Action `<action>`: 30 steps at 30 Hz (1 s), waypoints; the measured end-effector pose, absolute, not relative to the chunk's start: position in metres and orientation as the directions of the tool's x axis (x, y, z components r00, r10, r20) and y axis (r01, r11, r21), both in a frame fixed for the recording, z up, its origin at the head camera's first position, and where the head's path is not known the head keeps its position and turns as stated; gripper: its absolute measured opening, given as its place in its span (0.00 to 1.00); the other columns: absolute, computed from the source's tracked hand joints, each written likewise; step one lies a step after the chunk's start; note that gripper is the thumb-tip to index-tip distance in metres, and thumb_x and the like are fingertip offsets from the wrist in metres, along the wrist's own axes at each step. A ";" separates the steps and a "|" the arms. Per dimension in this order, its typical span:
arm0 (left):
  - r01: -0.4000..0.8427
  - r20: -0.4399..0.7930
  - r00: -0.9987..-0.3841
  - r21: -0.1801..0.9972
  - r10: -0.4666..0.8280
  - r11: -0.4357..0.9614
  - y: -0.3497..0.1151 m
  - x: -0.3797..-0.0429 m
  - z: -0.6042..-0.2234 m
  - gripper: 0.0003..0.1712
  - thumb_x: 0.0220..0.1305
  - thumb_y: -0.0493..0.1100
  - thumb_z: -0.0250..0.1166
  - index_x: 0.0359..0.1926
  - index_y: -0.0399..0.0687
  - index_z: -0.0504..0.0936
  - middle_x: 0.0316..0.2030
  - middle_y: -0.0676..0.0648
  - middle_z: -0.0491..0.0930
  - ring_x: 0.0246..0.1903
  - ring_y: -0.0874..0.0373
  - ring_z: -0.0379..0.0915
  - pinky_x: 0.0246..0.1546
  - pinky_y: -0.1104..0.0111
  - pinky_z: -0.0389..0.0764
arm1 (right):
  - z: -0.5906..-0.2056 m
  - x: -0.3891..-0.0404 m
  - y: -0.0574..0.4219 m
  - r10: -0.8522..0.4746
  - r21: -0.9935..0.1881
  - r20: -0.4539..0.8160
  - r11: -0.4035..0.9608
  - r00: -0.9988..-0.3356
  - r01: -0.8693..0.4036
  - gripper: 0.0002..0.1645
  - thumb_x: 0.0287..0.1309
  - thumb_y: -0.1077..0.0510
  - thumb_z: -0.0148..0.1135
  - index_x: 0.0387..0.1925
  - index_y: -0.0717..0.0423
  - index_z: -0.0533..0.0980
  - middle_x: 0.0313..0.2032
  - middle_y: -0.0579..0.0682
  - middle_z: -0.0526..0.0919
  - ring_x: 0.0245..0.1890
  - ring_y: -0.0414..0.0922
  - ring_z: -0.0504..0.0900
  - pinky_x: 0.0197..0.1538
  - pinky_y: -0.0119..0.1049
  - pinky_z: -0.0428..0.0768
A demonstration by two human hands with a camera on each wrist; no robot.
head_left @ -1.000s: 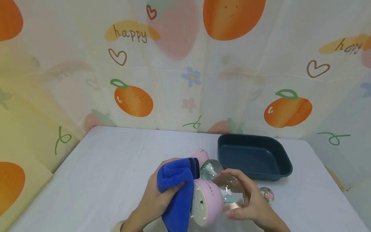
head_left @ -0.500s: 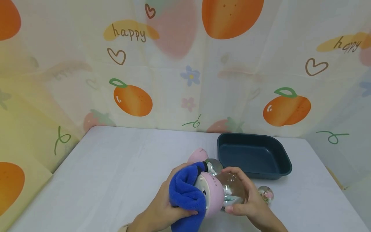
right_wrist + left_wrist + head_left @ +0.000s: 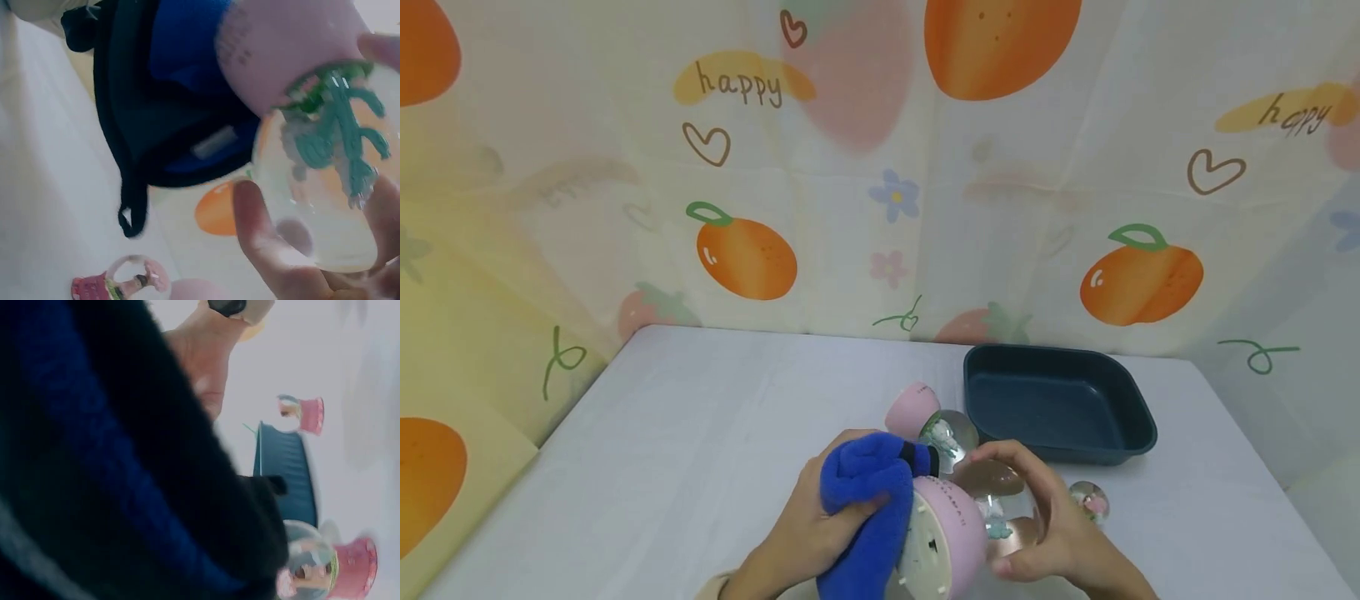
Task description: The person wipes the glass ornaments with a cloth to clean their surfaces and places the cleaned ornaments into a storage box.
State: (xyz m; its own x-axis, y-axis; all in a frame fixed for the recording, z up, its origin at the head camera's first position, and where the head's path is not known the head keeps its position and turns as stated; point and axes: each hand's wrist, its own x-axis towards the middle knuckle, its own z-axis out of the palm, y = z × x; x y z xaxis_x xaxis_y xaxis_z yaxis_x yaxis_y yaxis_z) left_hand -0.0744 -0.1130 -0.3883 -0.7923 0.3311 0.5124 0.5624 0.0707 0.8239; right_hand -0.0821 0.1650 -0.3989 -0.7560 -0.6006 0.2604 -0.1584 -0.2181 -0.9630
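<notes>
Head view: lettered snow globe ("happy" backdrop)

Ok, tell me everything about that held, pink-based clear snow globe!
The glassy snow globe is tilted sideways above the white table. Its pink base has dark lettering and a pale, studded underside. Inside: something whitish and a teal, cactus-like figure. The right hand grips the ball; the fluffy blue cloth in the left hand touches the base.
</notes>
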 end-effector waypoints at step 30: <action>0.664 0.592 -0.653 0.747 0.473 -0.018 -0.122 -0.092 -0.383 0.34 0.56 0.27 0.69 0.64 0.42 0.70 0.57 0.41 0.80 0.57 0.57 0.77 0.60 0.66 0.76 | -0.404 -0.101 0.174 -0.612 -0.918 0.344 -0.378 -0.712 -0.118 0.46 0.48 0.73 0.65 0.68 0.64 0.56 0.67 0.55 0.67 0.61 0.48 0.74 0.48 0.55 0.84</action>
